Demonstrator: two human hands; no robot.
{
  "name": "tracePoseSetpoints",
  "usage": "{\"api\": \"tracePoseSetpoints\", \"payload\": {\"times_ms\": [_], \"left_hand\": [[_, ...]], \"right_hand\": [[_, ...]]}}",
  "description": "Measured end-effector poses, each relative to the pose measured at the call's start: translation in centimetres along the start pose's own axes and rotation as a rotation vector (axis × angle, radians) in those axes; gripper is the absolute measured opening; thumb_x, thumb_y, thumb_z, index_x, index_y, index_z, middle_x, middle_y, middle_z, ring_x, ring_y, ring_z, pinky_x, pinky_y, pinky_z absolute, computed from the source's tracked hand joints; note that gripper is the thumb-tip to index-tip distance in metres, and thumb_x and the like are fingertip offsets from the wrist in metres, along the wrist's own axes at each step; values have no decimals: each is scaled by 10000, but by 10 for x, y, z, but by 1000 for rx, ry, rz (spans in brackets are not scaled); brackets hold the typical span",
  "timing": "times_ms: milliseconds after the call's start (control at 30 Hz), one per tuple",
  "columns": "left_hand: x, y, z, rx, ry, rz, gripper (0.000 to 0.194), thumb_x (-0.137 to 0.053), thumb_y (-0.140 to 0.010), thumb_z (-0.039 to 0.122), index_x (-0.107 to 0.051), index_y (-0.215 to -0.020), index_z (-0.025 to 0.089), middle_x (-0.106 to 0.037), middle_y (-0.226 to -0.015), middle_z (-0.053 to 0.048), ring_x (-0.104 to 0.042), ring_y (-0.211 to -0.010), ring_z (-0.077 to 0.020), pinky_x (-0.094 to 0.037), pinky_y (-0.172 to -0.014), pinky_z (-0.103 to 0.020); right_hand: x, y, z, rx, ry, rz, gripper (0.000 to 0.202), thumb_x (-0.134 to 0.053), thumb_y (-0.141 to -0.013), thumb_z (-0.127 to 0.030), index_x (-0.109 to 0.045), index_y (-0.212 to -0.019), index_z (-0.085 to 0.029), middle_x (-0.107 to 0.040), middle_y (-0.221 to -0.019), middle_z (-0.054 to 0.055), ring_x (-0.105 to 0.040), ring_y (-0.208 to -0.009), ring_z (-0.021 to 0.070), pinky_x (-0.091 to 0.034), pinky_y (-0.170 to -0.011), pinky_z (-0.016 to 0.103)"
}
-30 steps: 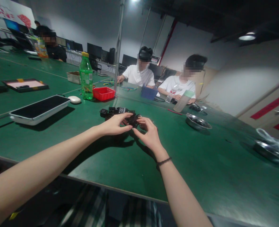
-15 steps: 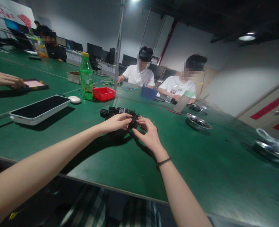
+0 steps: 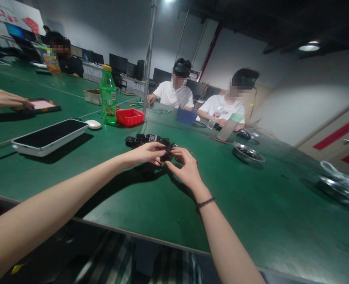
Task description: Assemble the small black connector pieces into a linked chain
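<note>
A black jointed device with grey-marked blocks lies on the green table, in front of the red tray. My left hand rests over its near side, fingers closed on its right end. From the right, my right hand curls its fingers and thumb round the same end. Both hands hide part of the device, and the small parts between the fingertips are too dark to make out.
Behind stand a red tray and a green bottle. A white-edged tray and white mouse are left; a metal bowl is right. Another person's hand is at far left; people sit across the table.
My left hand's fingers have shifted very slightly at the device. The other person's hand at the far left has moved a little. My right hand looks the same.
</note>
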State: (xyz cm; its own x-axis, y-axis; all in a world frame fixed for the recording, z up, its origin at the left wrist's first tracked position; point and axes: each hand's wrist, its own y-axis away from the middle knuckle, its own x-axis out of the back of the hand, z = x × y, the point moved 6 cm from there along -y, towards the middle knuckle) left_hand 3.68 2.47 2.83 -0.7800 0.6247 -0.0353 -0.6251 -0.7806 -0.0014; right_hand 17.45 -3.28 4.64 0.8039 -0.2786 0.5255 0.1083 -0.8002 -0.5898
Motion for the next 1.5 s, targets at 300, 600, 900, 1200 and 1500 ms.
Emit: {"api": "tracePoseSetpoints", "payload": {"times_ms": [300, 600, 900, 1200, 1500], "left_hand": [[-2, -2, -2, -55, -50, -96, 509, -763, -713, 371, -561, -1114, 131, -641, -954, -58, -627, -766, -126, -528, -729, -307], [-1, -2, -3, -61, -85, -101, 514, -737, -743, 368, -552, -1154, 120, -638, -919, -45, -617, -742, -112, -524, -734, -305], [-1, -4, -4, -55, -97, -102, 482, -733, -746, 370, -561, -1118, 115, -635, -887, -31, -609, -701, -101, -525, -730, -303], [1, -4, -5, -34, -83, -66, 516, -763, -715, 367, -569, -1119, 112, -651, -949, -52, -620, -709, -107, -525, -725, -304], [2, -5, -7, -40, -81, -65, 529, -771, -708, 368, -573, -1129, 116, -634, -892, -32, -618, -704, -111, -521, -717, -309]], "right_hand": [[-1, 0, 1, -3, 5, -4, 249, -665, -732, -249, -597, -966, -200, -613, -1098, 82, -640, -989, 213, -550, -880, 387], [-2, 0, 1, 9, 6, -7, 253, -666, -742, -267, -593, -976, -204, -622, -1095, 79, -637, -1003, 213, -551, -885, 387], [-2, 0, -1, -2, 18, -16, 260, -664, -746, -285, -589, -980, -202, -622, -1081, 80, -639, -989, 213, -545, -893, 385], [-3, 1, 1, -6, 37, -17, 287, -675, -736, -277, -573, -990, -193, -629, -1058, 77, -641, -950, 202, -542, -878, 383], [-3, 0, 2, -19, 46, -23, 303, -671, -738, -277, -569, -1012, -195, -629, -1064, 79, -641, -958, 206, -536, -890, 386]]}}
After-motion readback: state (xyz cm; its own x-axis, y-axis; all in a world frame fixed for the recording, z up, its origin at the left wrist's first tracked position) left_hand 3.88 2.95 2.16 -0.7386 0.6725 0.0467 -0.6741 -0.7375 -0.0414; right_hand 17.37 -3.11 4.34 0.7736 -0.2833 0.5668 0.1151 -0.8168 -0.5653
